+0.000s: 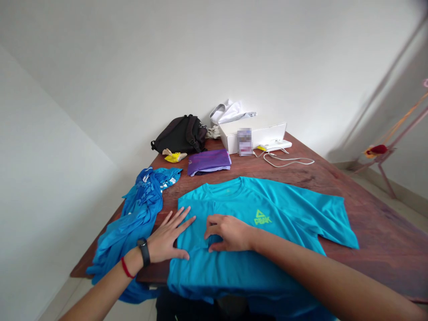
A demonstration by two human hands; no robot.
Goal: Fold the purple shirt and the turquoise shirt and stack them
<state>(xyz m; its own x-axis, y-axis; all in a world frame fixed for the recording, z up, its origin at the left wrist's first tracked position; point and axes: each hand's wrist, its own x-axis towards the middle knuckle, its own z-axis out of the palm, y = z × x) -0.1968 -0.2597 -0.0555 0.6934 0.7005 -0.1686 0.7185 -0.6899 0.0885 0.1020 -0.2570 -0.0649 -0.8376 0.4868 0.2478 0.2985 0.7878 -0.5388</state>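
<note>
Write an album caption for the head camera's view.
Two bare hands, left and right, on a turquoise shirt spread over a wooden table.

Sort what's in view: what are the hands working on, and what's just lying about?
Being worked on:
teal shirt, under the left hand and the right hand

Lying about, apparently:
blue clothes, untouched
purple bundle
black bag
yellow item
white box
white cable

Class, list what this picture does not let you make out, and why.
All in the head view:
- upright item: blurred by pixelation
- white box's inside: hidden by its walls
- turquoise shirt's lower part: partly behind the right forearm
- collar print: too small
</note>
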